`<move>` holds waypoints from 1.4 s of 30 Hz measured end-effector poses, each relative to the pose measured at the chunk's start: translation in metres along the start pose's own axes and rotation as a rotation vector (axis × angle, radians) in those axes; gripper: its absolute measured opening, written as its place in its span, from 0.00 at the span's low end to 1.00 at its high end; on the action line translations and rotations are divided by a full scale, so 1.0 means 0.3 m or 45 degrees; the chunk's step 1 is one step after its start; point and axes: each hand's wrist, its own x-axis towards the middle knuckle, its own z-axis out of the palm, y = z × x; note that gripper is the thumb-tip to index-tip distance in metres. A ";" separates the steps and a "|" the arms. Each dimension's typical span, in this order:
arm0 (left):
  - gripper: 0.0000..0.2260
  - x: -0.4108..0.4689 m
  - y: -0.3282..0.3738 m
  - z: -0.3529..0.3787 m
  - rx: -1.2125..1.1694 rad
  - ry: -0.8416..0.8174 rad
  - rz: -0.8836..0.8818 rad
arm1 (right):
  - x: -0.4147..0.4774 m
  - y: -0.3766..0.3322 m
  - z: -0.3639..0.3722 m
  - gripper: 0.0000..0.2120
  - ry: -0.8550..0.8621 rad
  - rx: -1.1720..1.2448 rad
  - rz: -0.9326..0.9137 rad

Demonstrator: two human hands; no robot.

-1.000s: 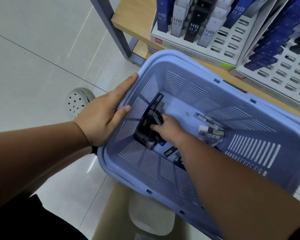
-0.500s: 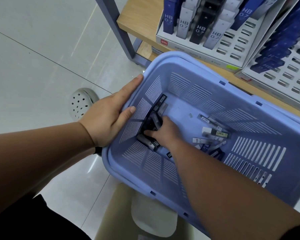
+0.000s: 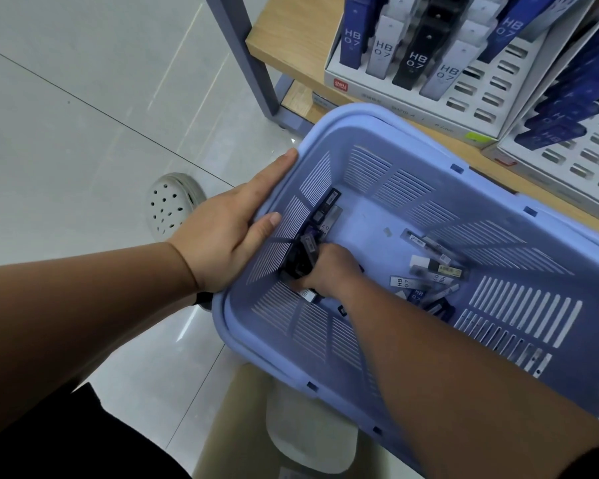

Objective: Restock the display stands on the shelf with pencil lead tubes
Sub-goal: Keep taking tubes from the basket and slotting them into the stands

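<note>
"HB 07" on five shelf tubes (image 3: 417, 62), one o'clock; our left hand (image 3: 222, 243) pinches the basket (image 3: 360, 111); right hand (image 3: 329, 271) grips loose tubes (image 3: 307, 248).

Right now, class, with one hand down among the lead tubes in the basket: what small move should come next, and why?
Probably lift the right hand out of the basket with the dark tubes it grips, towards the display stand. The hand is curled round a bunch, the left hand holds the basket's rim, and the stand shows empty slots.
</note>
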 end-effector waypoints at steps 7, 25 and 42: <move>0.29 0.000 0.003 0.000 0.006 0.002 0.008 | -0.019 0.014 0.002 0.24 0.007 0.019 -0.050; 0.29 0.000 0.002 0.000 0.005 -0.003 0.002 | -0.031 0.065 -0.049 0.21 -0.269 0.118 0.012; 0.29 0.000 -0.001 0.002 0.021 -0.009 0.012 | -0.038 0.052 -0.037 0.25 -0.225 0.170 0.006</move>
